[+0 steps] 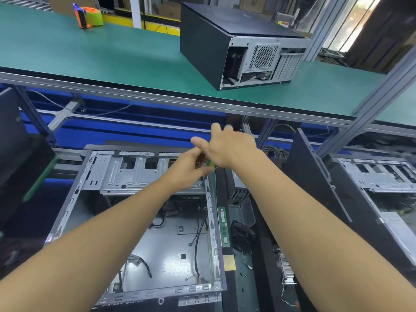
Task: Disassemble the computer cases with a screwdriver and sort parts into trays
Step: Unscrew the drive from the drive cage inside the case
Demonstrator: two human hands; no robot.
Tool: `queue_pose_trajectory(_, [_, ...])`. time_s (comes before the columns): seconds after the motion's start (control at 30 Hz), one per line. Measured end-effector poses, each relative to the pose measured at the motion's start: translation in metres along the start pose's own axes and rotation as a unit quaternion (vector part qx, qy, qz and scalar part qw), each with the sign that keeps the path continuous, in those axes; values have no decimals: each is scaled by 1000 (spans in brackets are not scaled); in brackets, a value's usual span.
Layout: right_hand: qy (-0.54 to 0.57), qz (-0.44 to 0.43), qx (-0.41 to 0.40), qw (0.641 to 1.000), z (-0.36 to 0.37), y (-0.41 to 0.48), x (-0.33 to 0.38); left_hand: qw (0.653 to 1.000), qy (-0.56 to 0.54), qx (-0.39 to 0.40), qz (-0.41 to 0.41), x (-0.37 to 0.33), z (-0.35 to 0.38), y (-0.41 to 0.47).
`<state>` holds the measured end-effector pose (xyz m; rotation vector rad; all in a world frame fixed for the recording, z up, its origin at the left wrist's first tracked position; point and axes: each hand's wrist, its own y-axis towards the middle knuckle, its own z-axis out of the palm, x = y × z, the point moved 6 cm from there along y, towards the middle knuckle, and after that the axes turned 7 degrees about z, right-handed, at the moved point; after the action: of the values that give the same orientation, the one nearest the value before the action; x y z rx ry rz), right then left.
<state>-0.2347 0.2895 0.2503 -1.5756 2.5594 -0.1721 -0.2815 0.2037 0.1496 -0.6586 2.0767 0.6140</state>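
Observation:
An open computer case point(108, 174) lies on its side in front of me, its bare metal floor holding loose black cables point(198, 239). Both hands meet above its far right corner. My left hand point(186, 170) is curled round a small blurred part with green and brown on it point(206, 161). My right hand point(227, 147) is beside it with fingers spread and blurred; whether it touches the part I cannot tell. No screwdriver shows clearly.
A green memory stick point(223, 226) and a CPU chip point(229, 262) lie right of the case. A second stripped case point(378, 176) stands at right. On the green shelf above sit a closed black case point(227, 41) and an orange-green tape dispenser point(89, 16).

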Motion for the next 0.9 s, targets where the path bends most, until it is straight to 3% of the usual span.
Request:
queue_pose_trajectory(0.07, [-58, 8, -8, 998, -2, 1, 1, 1000, 13, -18, 8, -4, 6, 0])
queue_pose_trajectory(0.23, [50, -97, 41, 993, -2, 0, 10, 998, -55, 11, 2, 2, -4, 2])
queue_pose_trajectory(0.43, [107, -134, 102, 980, 1, -1, 9, 990, -138, 7, -25, 7, -4, -2])
queue_pose_trajectory(0.57, [143, -47, 43, 988, 7, 4, -1, 996, -89, 6, -15, 5, 5, 2])
queue_pose_trajectory(0.7, [80, 26, -43, 996, 4, 5, -4, 999, -35, -28, 7, 0, 5, 5])
queue_pose_trajectory(0.8, [136, -31, -5, 990, 8, 5, 3, 998, -62, -31, -9, 6, 3, 5])
queue_pose_trajectory(0.9, [145, -97, 55, 983, 5, 4, 5, 988, -155, -8, -20, 8, 1, -1])
